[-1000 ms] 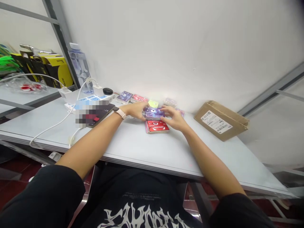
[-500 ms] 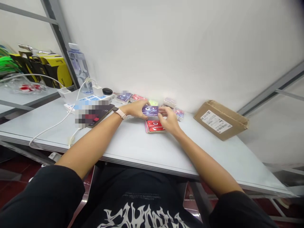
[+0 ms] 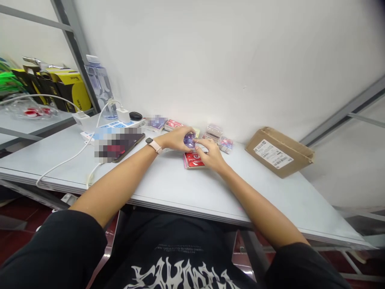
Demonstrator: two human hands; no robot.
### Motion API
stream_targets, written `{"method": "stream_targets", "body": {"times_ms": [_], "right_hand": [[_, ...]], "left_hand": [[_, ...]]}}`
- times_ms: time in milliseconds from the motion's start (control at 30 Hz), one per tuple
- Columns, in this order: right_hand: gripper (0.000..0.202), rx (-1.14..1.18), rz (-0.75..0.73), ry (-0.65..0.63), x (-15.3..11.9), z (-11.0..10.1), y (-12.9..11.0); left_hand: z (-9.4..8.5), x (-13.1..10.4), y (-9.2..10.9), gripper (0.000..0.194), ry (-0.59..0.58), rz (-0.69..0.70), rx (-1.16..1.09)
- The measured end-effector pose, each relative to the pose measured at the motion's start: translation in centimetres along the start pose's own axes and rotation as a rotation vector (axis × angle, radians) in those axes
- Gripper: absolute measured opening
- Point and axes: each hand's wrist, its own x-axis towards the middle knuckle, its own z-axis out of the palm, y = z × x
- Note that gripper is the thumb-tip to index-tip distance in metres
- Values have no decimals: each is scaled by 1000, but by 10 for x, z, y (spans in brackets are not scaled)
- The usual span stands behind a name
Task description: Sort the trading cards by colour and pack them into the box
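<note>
Between my two hands is a purple-blue card stack (image 3: pixel 189 140), raised above the table. My left hand (image 3: pixel 176 138), with a pale-banded watch on its wrist, grips the stack from the left. On the right side, my right hand (image 3: pixel 212 154) touches the stack with thumb and index finger. Just below lies a red card stack (image 3: pixel 193 160) on the table, partly covered by my right hand. Behind the hands, along the wall, sit a red pack (image 3: pixel 173 124), a purple pack (image 3: pixel 156 122) and a clear-cased pack (image 3: pixel 226 143).
A cardboard box (image 3: pixel 279 152) stands at the right of the white table (image 3: pixel 180 192). To the left are a phone (image 3: pixel 129 146), a power strip (image 3: pixel 116 126) with white cables, a black case (image 3: pixel 136 116) and a water bottle (image 3: pixel 100 86). Yellow-black boxes (image 3: pixel 72 90) stand on a side shelf.
My left hand has turned and closed further around the purple-blue stack, so less of its face shows. My right hand has shifted slightly left and down.
</note>
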Motion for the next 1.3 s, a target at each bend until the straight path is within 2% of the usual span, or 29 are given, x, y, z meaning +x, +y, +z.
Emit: {"method": "stream_targets", "body": {"times_ms": [200, 433, 667, 967, 1133, 1300], "right_hand": [[33, 47, 39, -52, 1, -2, 3], [39, 44, 83, -90, 3, -2, 8], [38, -15, 62, -143, 3, 2, 8], [21, 51, -68, -26, -1, -6, -2], [16, 16, -103, -28, -2, -5, -5], [15, -13, -62, -56, -2, -3, -2]], "left_hand": [[4, 2, 8, 59, 15, 38, -8], [5, 2, 9, 67, 15, 41, -26], [7, 4, 10, 59, 10, 69, 3], [5, 3, 12, 59, 33, 66, 23], [5, 4, 12, 57, 10, 79, 3], [5, 3, 11, 55, -8, 51, 20]]}}
